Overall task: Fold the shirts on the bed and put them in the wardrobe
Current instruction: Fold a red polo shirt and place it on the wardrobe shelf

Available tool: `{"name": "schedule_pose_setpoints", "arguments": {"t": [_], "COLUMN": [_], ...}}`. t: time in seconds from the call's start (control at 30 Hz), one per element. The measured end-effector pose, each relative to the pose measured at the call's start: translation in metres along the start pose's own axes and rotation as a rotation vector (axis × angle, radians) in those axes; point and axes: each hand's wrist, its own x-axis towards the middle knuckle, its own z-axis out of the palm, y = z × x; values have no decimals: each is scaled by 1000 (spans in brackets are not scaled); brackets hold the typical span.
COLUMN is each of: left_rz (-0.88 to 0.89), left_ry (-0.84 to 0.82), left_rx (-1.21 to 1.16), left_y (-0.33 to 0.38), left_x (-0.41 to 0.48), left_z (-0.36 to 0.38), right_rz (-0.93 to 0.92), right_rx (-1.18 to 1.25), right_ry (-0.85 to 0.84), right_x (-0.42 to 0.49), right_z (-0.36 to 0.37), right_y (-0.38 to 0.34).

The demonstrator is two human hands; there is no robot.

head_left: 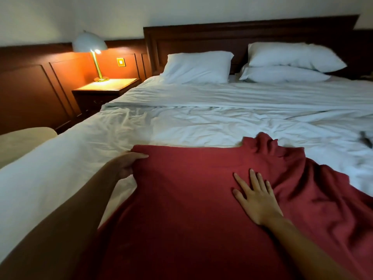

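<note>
Dim bedroom with a dark wood headboard [201,37] and panelled wall, and a big bed [201,122] in rumpled white sheets taking up most of the view. The red shirt [181,199] is spread on the near part of the bed, right under both hands. It reaches from the bottom of the view up to just past the fingertips.

The left hand [126,164] has hold of the shirt's left edge, up by the far corner. Its fingers are curled over the top of the cloth. The thumb looks tucked underneath, though it's pretty dark there so I can't swear to that.

The right hand [256,197] lies palm down on the shirt, fingers straight and fanned apart, gripping nothing, only resting on the fabric. Just beyond those fingertips and a little to the right, the collar [262,144] end is bunched up in a lump. To the right of that hand the cloth falls into loose folds. Between the two hands it lies fairly smooth.

Well beyond the fingers there's one white pillow [197,67] on the left and two stacked pillows [292,57] on the right, all up by the headboard. Off past the left fingers is a nightstand [105,87] with a lit lamp [90,45]. Far right of the right fingers there's some small dark thing [366,139] on the sheet, too blurry to tell what.
</note>
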Motion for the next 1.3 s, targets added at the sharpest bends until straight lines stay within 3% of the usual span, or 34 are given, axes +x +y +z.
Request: {"name": "schedule_pose_setpoints", "arguments": {"t": [0.13, 0.23, 0.37, 0.43, 0.57, 0.67, 0.83, 1.0, 1.07, 1.2, 1.3], "left_rz": [43, 109, 302, 330, 181, 145, 266, 267, 317, 461, 392], "left_ry": [119, 245, 538, 520, 365, 251, 82, -25, 31, 397, 379], "left_rx": [-187, -189, -87, 138, 474, 438, 266, 173, 328, 792, 621], "left_y": [5, 11, 23, 20, -10, -22, -24, -19, -16, -21, -26], "left_x": [-7, -12, -3, -1, -4, -8, 1, 22, 31, 45, 39], "left_z": [-7, -10, -28, -33, -41, -35, -14, 4, 4, -22, -39], "right_rz": [-4, 6, 24, 32, 34, 29, 23, 27, 46, 59, 58], "right_rx": [10, 13, 23, 16, 8, 7, 5, 2, -10, -41, -44], "right_ry": [1, 9, 16, 10, 27, 32, 54, 40, 34, 46, 40], "right_x": [-28, -37, -36, -36, -37, -37, -34, -5, 5, 9, 10], "right_z": [2, 0, -1, 0, 2, 2, 5, 5, 5, 9, 9], "right_y": [-4, -7, -8, -7, -7, -8, -7, -6, -7, -6, -7]}}
